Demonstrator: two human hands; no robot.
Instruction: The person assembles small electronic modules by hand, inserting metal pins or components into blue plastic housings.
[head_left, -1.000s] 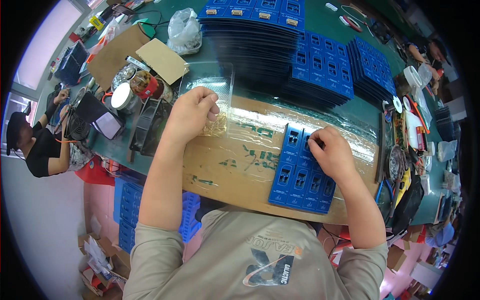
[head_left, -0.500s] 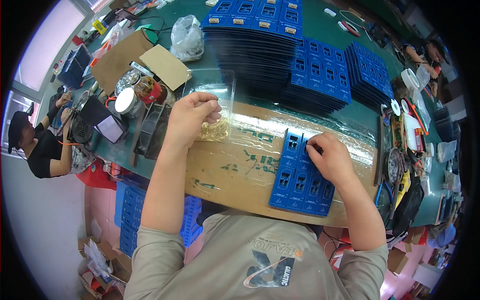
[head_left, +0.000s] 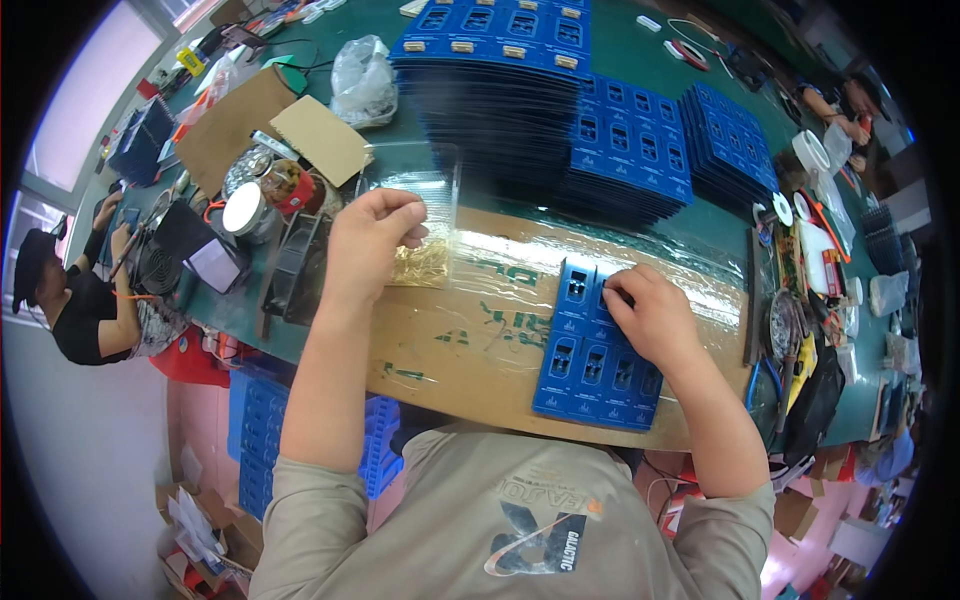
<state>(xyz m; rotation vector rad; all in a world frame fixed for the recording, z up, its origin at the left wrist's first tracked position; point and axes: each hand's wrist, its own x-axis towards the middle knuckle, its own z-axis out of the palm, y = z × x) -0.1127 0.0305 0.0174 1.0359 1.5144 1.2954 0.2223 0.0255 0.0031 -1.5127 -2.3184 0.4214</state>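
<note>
My left hand hovers over a clear plastic tray that holds a heap of small gold-coloured parts. Its fingers are pinched together, and whatever may be between them is too small to see. On the brown cardboard in front of me lies a blue circuit board panel of several repeated sections with dark cut-outs. My right hand rests at the upper right of this panel. Thumb and forefinger come together over one section, covering it, so I cannot make out anything in them.
Behind the cardboard rise a tall stack of blue panels and two lower stacks. Jars and a black fan stand left; pliers and other tools lie right. Co-workers sit at far left and far right.
The whole view has shifted slightly. Both hands keep nearly the same places, the left over the tray and the right at the panel, with fingers still pinched.
</note>
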